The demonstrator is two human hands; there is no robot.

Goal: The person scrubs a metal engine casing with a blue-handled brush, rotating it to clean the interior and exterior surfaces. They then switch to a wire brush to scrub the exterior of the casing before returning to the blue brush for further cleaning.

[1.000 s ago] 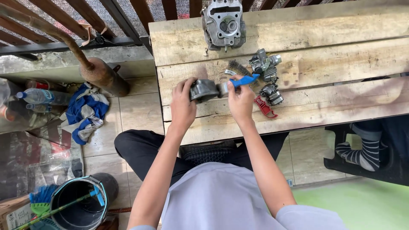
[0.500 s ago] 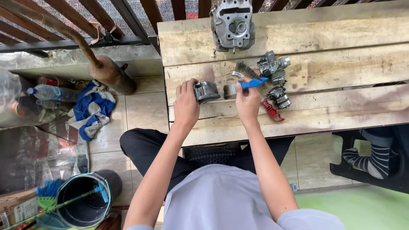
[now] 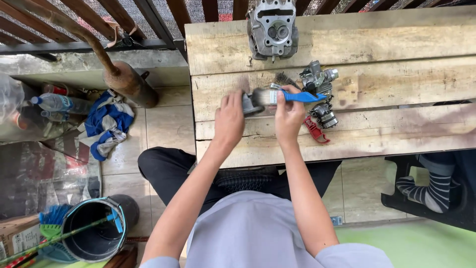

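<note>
Since a moment earlier, both hands had shifted slightly along the wooden table [image 3: 377,39]. Left hand [image 3: 229,119] gripped the metal part [image 3: 252,101]; right hand [image 3: 289,115] pinched the blue-handled brush [image 3: 297,96] against it.

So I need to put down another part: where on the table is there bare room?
The right half of the table is bare, right of the carburetors. A strip left of the cylinder head is free too. The middle is crowded: both hands, brush, red tool.

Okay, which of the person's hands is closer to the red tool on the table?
Right. The right hand is just beside the red tool; the left hand is farther off, across the right hand.
</note>
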